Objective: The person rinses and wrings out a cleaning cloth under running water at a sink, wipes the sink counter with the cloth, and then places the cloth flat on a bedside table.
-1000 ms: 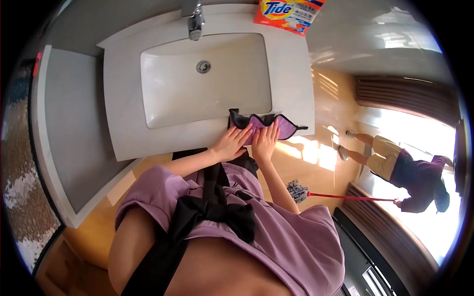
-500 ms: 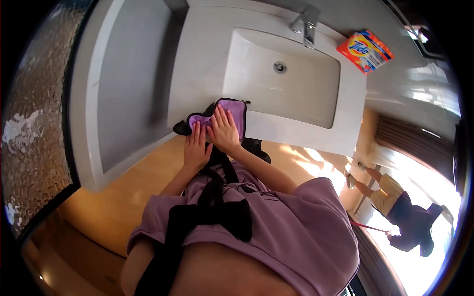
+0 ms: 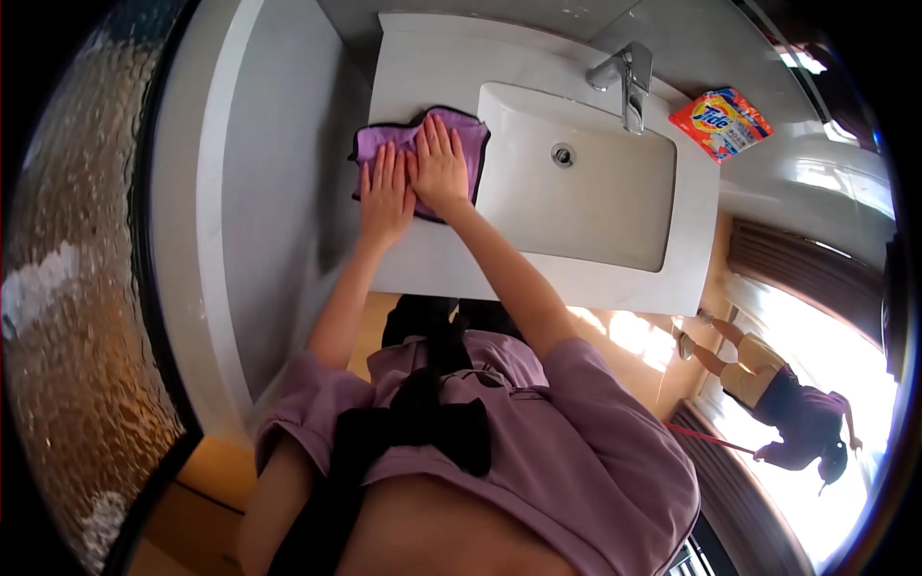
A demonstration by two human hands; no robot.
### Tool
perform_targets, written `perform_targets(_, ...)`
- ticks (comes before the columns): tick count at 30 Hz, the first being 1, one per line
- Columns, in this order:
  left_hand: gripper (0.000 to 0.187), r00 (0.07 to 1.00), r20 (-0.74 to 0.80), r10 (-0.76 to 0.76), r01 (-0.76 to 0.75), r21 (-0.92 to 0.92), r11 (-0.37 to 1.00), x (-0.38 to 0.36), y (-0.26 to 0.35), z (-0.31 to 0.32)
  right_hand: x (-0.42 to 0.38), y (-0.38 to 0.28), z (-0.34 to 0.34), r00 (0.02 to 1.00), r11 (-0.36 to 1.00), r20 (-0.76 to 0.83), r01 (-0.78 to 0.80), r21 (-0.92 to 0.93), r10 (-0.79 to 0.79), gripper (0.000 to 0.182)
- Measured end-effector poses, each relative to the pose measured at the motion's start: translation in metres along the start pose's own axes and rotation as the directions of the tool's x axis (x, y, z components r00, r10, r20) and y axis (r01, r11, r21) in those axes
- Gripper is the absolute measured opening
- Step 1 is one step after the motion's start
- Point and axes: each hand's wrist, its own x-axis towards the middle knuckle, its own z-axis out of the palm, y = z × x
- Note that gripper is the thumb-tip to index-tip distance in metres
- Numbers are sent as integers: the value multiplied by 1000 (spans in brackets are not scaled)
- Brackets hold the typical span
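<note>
A purple cleaning cloth (image 3: 468, 130) with a black border lies spread on the white countertop (image 3: 432, 269), left of the sink basin (image 3: 595, 216). My left hand (image 3: 387, 197) rests flat on the cloth with its fingers stretched forward. Beside it, my right hand (image 3: 440, 171) presses on the cloth too, palm down and fingers extended. The two hands touch or nearly touch at the thumbs. Part of the cloth is hidden under them, and its right edge reaches the rim of the basin.
A chrome faucet (image 3: 632, 82) stands behind the basin, over the drain (image 3: 563, 155). An orange Tide packet (image 3: 720, 123) lies at the counter's back right corner. A grey wall panel (image 3: 279, 173) bounds the left side. Farther right, another person (image 3: 783, 403) holds a red stick.
Both hands have slid the cloth away from the counter's front edge toward the back. The cloth, bunched at the front before, now lies flatter. The other person has shifted posture.
</note>
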Motion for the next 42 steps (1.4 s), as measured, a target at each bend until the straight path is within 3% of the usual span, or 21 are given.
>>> perform_targets(7,54,997,-76,24,-18,78,997,117,-35,27,110,59,33,995,993,-39,87,-79,-91,51)
perform_targets(11,56,1000,-23,-11,13,114,993,152,-45,33,140,67,44,995,995,-86,51,-85,-59,50)
perform_targets(18,55,997,-71,-25,31,82,996,97,-24,24,95,46,24,997,995,45,67,-80,-63,50)
perform_targets(20,55,999,-13,-34,34,63,997,70,-16,14,67,31,15,997,997,69,42,-68,-37,49)
perform_targets(24,55,1000,0,30,-30,76,997,4,-4,0,6,-3,-2,1000,999,-12,10,-47,-11,45)
perform_targets(26,54,1000,-9,-15,13,-110,994,-23,-2,-2,-24,-19,-9,1000,1000,11,-26,-9,26,43)
perform_targets(27,54,999,-24,25,-27,-119,992,-33,-1,-5,-37,-28,-11,999,999,0,-47,-18,47,42)
perform_targets(30,48,985,-170,19,-76,-337,938,-65,10,-16,-85,-59,-20,992,991,26,-124,-52,125,41)
perform_targets(32,42,976,8,-218,198,-455,868,-74,13,-28,-108,-75,-27,989,988,-11,-150,38,150,39)
perform_targets(33,35,966,-73,-246,158,-586,795,-76,5,-18,-117,-81,-32,989,988,-39,-142,63,144,38)
perform_targets(34,31,927,14,-375,275,-704,655,-76,-1,-6,-125,-85,-36,988,987,-47,-146,74,150,38)
perform_targets(36,30,902,-39,-430,330,-580,744,-78,14,-17,-144,-92,-44,986,979,-29,-159,131,164,38)
perform_targets(37,32,929,-122,-348,257,-463,848,-83,17,-14,-153,-95,-48,986,979,-40,-156,130,163,37)
perform_targets(38,32,938,-126,-324,231,-472,851,-87,20,-15,-160,-97,-51,982,979,-58,-170,114,178,37)
perform_targets(40,34,992,-51,-117,98,-287,953,-101,24,-17,-178,-101,-56,975,948,-33,-204,244,218,34)
perform_targets(41,35,997,-13,-75,67,-316,947,-107,24,-16,-186,-103,-58,962,955,-154,-186,232,225,25)
perform_targets(42,32,1000,-8,-28,23,-338,941,-113,28,-20,-195,-103,-63,952,953,-174,-214,213,253,25)
